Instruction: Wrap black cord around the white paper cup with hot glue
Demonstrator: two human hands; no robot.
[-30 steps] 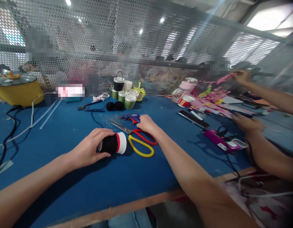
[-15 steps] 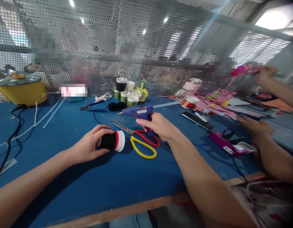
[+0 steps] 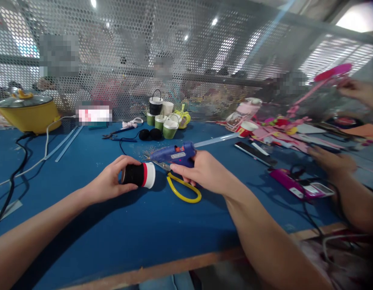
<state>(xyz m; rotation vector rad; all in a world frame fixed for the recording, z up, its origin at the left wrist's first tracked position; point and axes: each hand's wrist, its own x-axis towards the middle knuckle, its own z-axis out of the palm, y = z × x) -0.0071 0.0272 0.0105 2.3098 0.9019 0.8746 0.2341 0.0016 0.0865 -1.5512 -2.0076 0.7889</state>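
- At a blue work table (image 3: pixel 83 225), my left hand (image 3: pixel 109 183) curls around a paper cup (image 3: pixel 139 174) lying on its side, fingers over its black wrapping, thumb underneath; the white rim faces right.
- My right hand (image 3: pixel 204 171) is closed on the grip of a blue glue gun (image 3: pixel 174 154), its nozzle aimed left and hanging just beside the cup's rim, above the yellow-handled scissors (image 3: pixel 182 189) on the table.
- I judge the cup light and easily crushed: best held around the wrapped body, as my left hand has it, with gentle pressure only. The black covering looks soft; I cannot tell whether it is fully stuck down.
- The gun reads as rigid plastic, light enough for one hand; I would hold it by the handle alone, well away from the tip.
- Behind, more decorated cups (image 3: pixel 163 121) stand against the perforated screen (image 3: pixel 186 60), and a yellow pot (image 3: pixel 27 112) sits far left.
- To the right, another person's hand (image 3: pixel 333 161) rests near a pink device (image 3: pixel 295 185) amid pink craft scraps (image 3: pixel 280 131).
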